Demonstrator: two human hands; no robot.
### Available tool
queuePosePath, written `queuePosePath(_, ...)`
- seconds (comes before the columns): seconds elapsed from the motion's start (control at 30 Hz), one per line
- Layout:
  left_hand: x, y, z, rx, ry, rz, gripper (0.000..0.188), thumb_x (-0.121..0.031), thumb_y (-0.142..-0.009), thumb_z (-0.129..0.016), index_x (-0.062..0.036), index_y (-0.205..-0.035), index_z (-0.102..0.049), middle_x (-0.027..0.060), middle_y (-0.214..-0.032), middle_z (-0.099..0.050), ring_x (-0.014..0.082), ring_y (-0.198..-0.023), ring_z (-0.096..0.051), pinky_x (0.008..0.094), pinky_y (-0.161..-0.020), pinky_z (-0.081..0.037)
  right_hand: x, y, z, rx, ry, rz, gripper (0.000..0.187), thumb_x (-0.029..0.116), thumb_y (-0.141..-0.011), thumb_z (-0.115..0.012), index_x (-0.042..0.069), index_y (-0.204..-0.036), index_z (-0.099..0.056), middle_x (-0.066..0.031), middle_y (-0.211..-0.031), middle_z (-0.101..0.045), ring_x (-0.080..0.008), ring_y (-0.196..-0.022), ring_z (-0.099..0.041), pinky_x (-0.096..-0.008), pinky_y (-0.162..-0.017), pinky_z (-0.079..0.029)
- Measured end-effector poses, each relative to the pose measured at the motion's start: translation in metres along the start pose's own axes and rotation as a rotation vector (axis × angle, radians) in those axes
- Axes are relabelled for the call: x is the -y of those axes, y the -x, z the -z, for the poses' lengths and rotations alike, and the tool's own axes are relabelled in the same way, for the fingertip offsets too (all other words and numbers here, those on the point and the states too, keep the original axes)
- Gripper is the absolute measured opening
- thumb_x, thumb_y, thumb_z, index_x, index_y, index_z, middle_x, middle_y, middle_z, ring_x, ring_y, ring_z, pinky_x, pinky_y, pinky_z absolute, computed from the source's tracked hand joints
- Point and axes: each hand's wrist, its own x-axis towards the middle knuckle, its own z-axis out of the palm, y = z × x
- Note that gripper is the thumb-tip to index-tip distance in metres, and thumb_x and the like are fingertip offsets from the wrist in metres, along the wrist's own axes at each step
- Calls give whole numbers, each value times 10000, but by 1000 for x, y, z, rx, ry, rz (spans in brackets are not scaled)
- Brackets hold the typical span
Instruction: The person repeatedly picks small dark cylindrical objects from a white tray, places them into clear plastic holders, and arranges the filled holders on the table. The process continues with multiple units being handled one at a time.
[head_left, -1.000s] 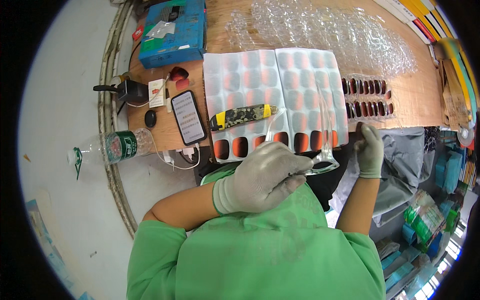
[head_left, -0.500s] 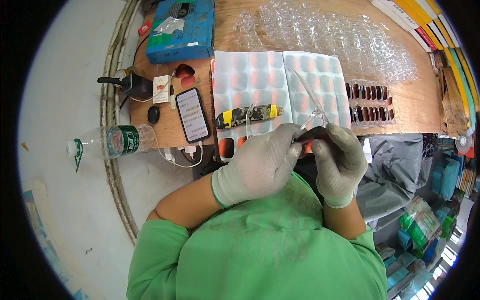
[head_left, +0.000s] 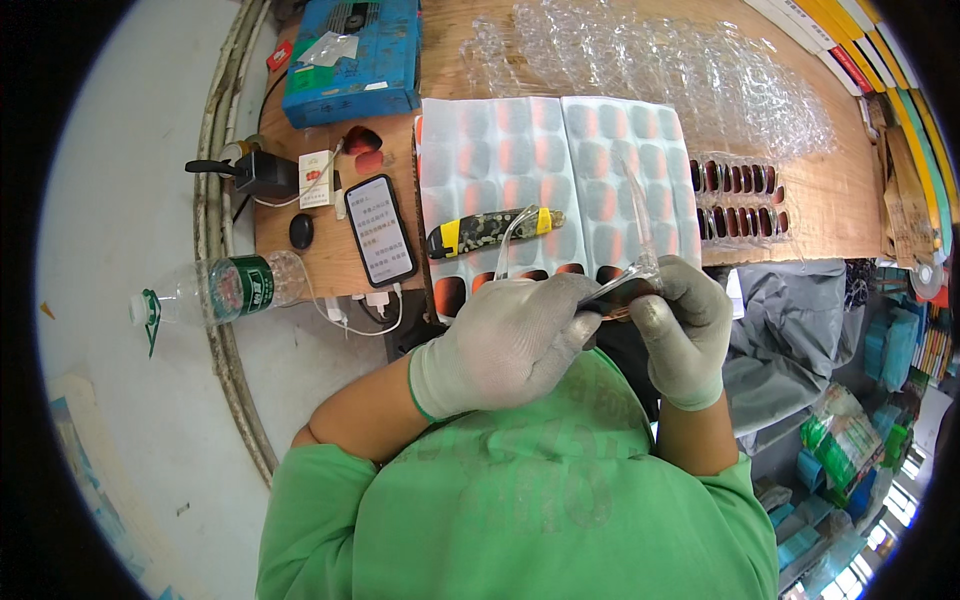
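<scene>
Both gloved hands, the left hand (head_left: 505, 345) and the right hand (head_left: 685, 325), pinch a pair of glasses (head_left: 625, 290) just below the white tray (head_left: 520, 160).

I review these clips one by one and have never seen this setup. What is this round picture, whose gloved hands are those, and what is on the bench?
It is a fisheye view from a camera worn on a person's head, looking down, so edges curve. The left hand and right hand, both in grey gloves, meet over a small dark piece and a clear plastic strip. On the wooden bench lie white sheets with orange ovals, a yellow-handled utility knife, a phone, a blue box and clear blister trays. A plastic bottle lies at the left edge.
</scene>
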Motion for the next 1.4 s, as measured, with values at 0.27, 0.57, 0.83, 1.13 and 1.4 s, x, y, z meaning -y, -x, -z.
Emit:
queuePosePath(0.27, 2, 5, -7, -41, -155, 2, 234, -168, -988, -578, 36, -1103, -580, 127, -709, -630, 305, -608, -645, 415, -551, -490, -1, -1, 2, 52, 65, -116, 181, 134, -926, -658, -42, -883, -670, -87, -793, -652, -103, -692, -569, -276, -612, -454)
queuePosePath(0.57, -8, 0, -1, 90, -71, 89, 232, -177, -982, -592, 21, -1088, -535, 130, -676, -612, 356, -619, -634, 466, -552, -471, 8, -3, -8, 144, -396, -128, 286, 169, -914, -676, -82, -1050, -687, -112, -992, -626, -173, -891, -604, -314, -798, -480)
queuePosePath(0.83, -6, 5, 3, 106, -28, 55, 277, -180, -1037, -504, 85, -1080, -570, 125, -708, -637, 277, -590, -629, 374, -560, -496, 1, 4, 5, 78, -184, -140, 181, 107, -836, -753, -61, -887, -710, -99, -885, -648, -135, -780, -597, -294, -685, -453)
queuePosePath(1.13, -14, 2, 10, 155, -64, 57, 326, -238, -1057, -505, 77, -1105, -575, 124, -724, -657, 268, -599, -642, 362, -570, -506, 9, -2, 16, 207, 14, 28, 163, 102, -873, -754, -43, -937, -718, -99, -832, -680, -122, -705, -610, -278, -628, -468)
queuePosePath(1.4, -7, 5, 2, 47, -187, 59, 273, -218, -1044, -526, 43, -1078, -599, 113, -713, -652, 278, -587, -639, 368, -570, -508, 9, -2, 10, 147, 254, -52, 152, 93, -879, -725, -43, -946, -719, -79, -750, -661, -119, -671, -586, -285, -609, -462)
